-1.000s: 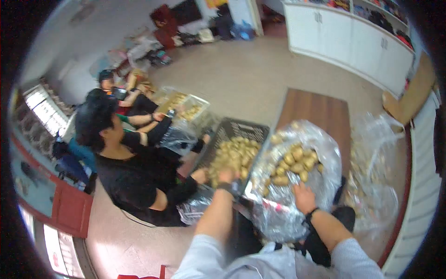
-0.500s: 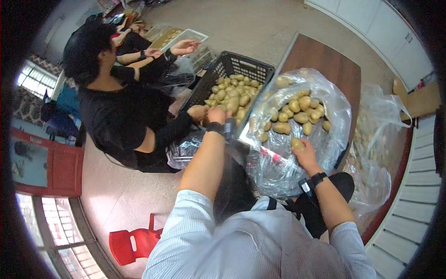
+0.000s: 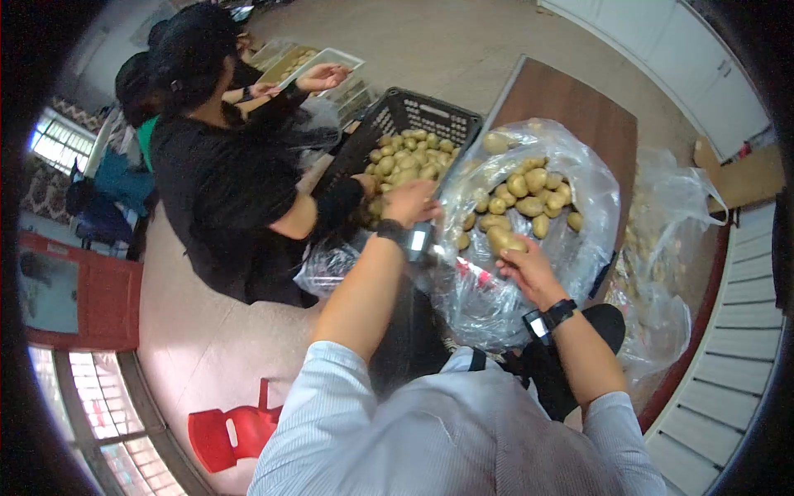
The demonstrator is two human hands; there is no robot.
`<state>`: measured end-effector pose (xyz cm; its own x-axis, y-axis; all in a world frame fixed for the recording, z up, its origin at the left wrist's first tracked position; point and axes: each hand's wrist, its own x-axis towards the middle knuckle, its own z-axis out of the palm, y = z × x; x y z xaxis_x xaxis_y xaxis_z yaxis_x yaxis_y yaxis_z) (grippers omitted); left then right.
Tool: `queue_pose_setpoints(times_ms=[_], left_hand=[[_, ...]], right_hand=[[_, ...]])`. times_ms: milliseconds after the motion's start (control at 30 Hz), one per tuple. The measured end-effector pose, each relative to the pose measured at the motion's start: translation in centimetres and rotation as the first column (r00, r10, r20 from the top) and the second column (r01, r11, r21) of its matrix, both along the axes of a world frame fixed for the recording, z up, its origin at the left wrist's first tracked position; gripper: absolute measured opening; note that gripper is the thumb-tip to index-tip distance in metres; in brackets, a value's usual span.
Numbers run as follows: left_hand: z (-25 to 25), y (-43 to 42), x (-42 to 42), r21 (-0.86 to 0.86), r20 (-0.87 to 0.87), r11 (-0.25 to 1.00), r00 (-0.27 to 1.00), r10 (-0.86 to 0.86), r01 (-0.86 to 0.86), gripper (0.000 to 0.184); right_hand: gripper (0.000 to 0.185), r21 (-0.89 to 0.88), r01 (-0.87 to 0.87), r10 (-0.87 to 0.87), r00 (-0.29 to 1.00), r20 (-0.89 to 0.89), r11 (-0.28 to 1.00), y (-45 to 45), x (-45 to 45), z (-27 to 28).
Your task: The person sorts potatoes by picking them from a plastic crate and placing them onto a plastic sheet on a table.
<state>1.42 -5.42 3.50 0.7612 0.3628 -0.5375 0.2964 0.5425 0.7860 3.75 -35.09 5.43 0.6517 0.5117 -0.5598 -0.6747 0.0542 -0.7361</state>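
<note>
My right hand [image 3: 529, 269] is closed on a potato [image 3: 503, 240], held over the near part of a clear plastic bag [image 3: 579, 269]. Inside that bag lies a heap of potatoes [image 3: 529, 190]. My left hand [image 3: 411, 203] is above the near right edge of a black plastic crate [image 3: 451, 114], between crate and bag. Its fingers curl downward, and whatever they may hold is hidden under the hand. More potatoes [image 3: 409, 157] fill the bottom of the crate. A co-worker's hand [image 3: 364, 186] reaches into the crate from the left.
A person in black [image 3: 223, 182] sits close on my left, with other people behind. The bag rests on a brown table [image 3: 579, 103]. Another plastic bag [image 3: 657, 281] stands on the floor at right. A red stool [image 3: 236, 434] is behind me at left.
My left hand has lifted from the crate and moved right toward the bag. My right hand has shifted left with its potato. The co-worker has leaned slightly.
</note>
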Motion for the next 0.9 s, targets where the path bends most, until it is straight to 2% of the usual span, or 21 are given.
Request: queue_pose_setpoints(times_ms=[67, 100, 200, 267, 300, 333, 367, 433, 500, 533, 600, 767, 833, 867, 900], left_hand=[[-0.7, -0.2, 0.4, -0.087, 0.055, 0.981, 0.984, -0.169, 0.173, 0.039], [-0.1, -0.5, 0.4, -0.084, 0.059, 0.982, 0.984, -0.167, 0.171, 0.039], [2.2, -2.6, 0.5, -0.026, -0.01, 0.958, 0.958, -0.287, 0.287, 0.044], [2.7, -3.4, 0.4, -0.01, -0.064, 0.922, 0.92, -0.386, 0.386, 0.043], [2.9, -3.8, 0.2, 0.047, -0.077, 0.9, 0.9, -0.43, 0.434, 0.046], [2.3, -3.6, 0.3, 0.045, -0.078, 0.899, 0.899, -0.431, 0.436, 0.046], [1.8, -3.2, 0.4, 0.237, -0.008, 0.772, 0.796, -0.606, 0.59, 0.046], [3.6, -3.6, 0.1, 0.43, 0.02, 0.592, 0.649, -0.761, 0.681, 0.046], [6.4, -4.5, -0.3, 0.095, -0.122, 0.689, 0.696, -0.708, 0.718, 0.044], [5.7, -4.2, 0.0, 0.103, -0.123, 0.687, 0.694, -0.709, 0.72, 0.044], [4.3, -3.9, 0.5, -0.004, -0.031, 0.617, 0.616, -0.787, 0.787, 0.049], [3.4, -3.3, 0.4, 0.046, -0.036, 0.655, 0.657, -0.753, 0.754, 0.049], [2.5, -2.9, 0.5, 0.009, 0.006, 0.741, 0.741, -0.671, 0.671, 0.048], [2.0, -2.4, 0.5, 0.002, 0.003, 0.736, 0.736, -0.677, 0.677, 0.048], [2.8, -1.8, 0.5, 0.011, -0.039, 0.786, 0.785, -0.618, 0.619, 0.046]], right_hand=[[0.051, 0.027, -0.041, 0.04, 0.999, 0.02, 0.999, 0.6, 0.3, 0.2], [0.054, 0.055, -0.048, 0.046, 0.998, 0.035, 0.997, 1.0, 0.4, 1.4], [0.055, 0.078, -0.068, 0.062, 0.995, 0.08, 0.995, 2.1, 0.7, 2.7], [0.046, 0.044, -0.132, 0.128, 0.988, 0.083, 0.99, 3.2, 0.8, 2.1], [0.043, 0.031, -0.161, 0.156, 0.978, 0.14, 0.986, 3.7, 0.5, 2.6], [0.043, 0.03, -0.16, 0.154, 0.978, 0.138, 0.987, 4.1, 0.4, 2.9], [0.041, 0.014, -0.211, 0.205, 0.965, 0.165, 0.977, 4.6, 0.4, 3.2], [0.039, -0.003, -0.259, 0.254, 0.948, 0.192, 0.966, 5.2, 0.2, 3.2], [0.038, -0.063, -0.283, 0.29, 0.925, 0.246, 0.957, 5.9, 0.3, 2.4], [0.038, -0.059, -0.28, 0.286, 0.925, 0.252, 0.958, 6.1, 0.6, 2.0], [0.04, -0.073, -0.31, 0.317, 0.898, 0.306, 0.948, 6.0, 0.9, 1.5], [0.041, -0.107, -0.258, 0.279, 0.898, 0.34, 0.96, 5.8, 1.1, 2.0], [0.04, -0.142, -0.223, 0.257, 0.915, 0.312, 0.965, 5.4, 1.0, 1.3], [0.038, -0.168, -0.204, 0.251, 0.904, 0.346, 0.964, 5.0, 1.0, 0.1], [0.036, -0.193, -0.181, 0.244, 0.892, 0.38, 0.964, 4.5, 1.1, -1.2]])
